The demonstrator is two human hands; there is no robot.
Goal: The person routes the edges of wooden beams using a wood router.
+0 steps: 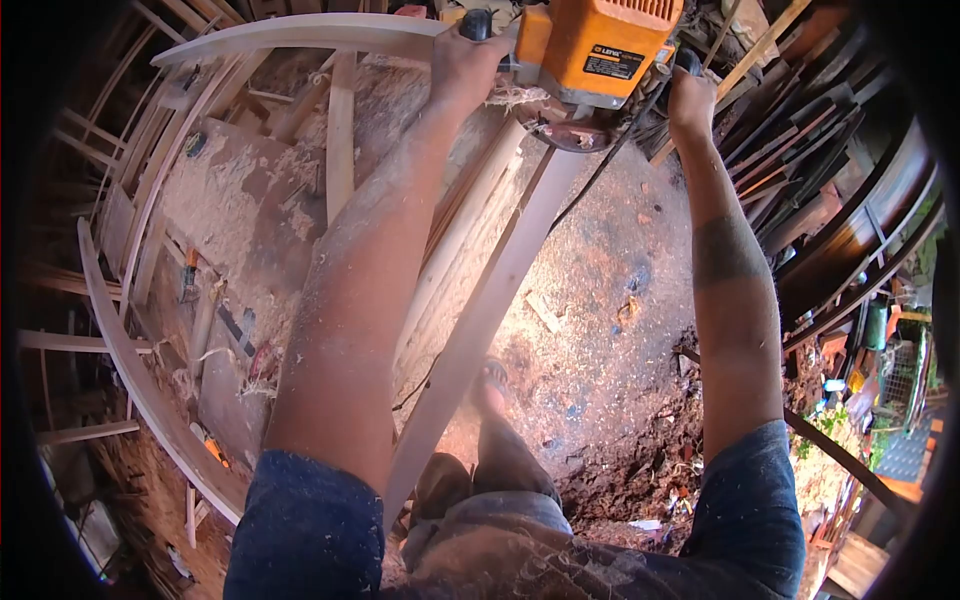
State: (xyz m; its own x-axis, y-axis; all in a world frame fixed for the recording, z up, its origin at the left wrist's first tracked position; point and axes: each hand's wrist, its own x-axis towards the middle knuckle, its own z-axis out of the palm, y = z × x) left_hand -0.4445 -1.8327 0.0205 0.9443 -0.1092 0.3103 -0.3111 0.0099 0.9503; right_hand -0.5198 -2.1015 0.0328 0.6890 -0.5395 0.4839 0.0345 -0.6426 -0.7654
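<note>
Both hands hold an orange router (605, 55) with a black label, at the top of the view. My left hand (468, 68) is closed around its left black handle. My right hand (692, 100) is wrapped round the right handle, its fingers partly hidden. The router's round base rests at the far end of a long wooden board (480, 310), which runs back toward my body. A dark power cord (600, 170) hangs from the tool beside the board. The bit is hidden from this angle.
A workbench (240, 190) covered in shavings lies left, with a brush (189, 270) on it. Curved wooden pieces (130, 350) stand around its left side. Sawdust covers the floor (620, 290). Stacked wood strips (800, 130) lean at the right.
</note>
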